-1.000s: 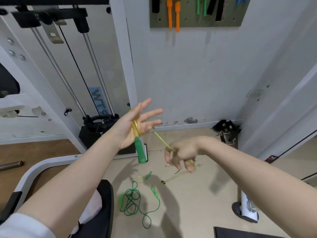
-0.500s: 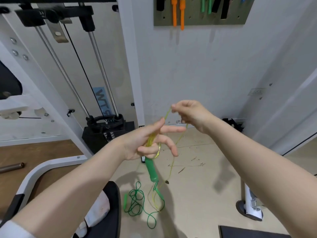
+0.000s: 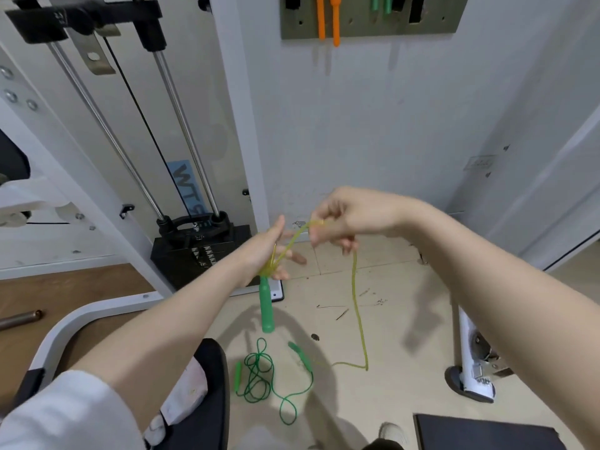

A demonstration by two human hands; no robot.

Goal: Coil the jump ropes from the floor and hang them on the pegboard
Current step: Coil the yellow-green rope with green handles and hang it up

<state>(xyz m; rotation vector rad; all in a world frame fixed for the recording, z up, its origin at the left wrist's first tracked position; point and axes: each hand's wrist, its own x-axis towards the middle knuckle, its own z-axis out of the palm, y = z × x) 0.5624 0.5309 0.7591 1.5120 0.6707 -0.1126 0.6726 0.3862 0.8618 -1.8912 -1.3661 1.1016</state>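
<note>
My left hand point(image 3: 271, 251) holds loops of a yellow jump rope point(image 3: 355, 303) wound around it, and one green handle point(image 3: 267, 306) hangs below the palm. Just right of it and slightly higher, my right hand point(image 3: 344, 216) pinches the same rope. From there the rope drops to the floor and runs to its second green handle point(image 3: 302, 355). A green jump rope point(image 3: 259, 375) lies tangled on the floor below my hands. The pegboard point(image 3: 357, 29) is high on the wall, with orange handles point(image 3: 328, 17) and other ropes hanging on it.
A cable machine with a black weight stack point(image 3: 194, 251) stands on the left. A black padded seat point(image 3: 207, 401) is at my lower left. A white equipment foot point(image 3: 470, 378) and a dark mat point(image 3: 487, 433) lie on the right floor.
My right hand rose from low near the floor to beside and above my left hand, carrying the yellow rope around it. More rope has lifted off the floor.
</note>
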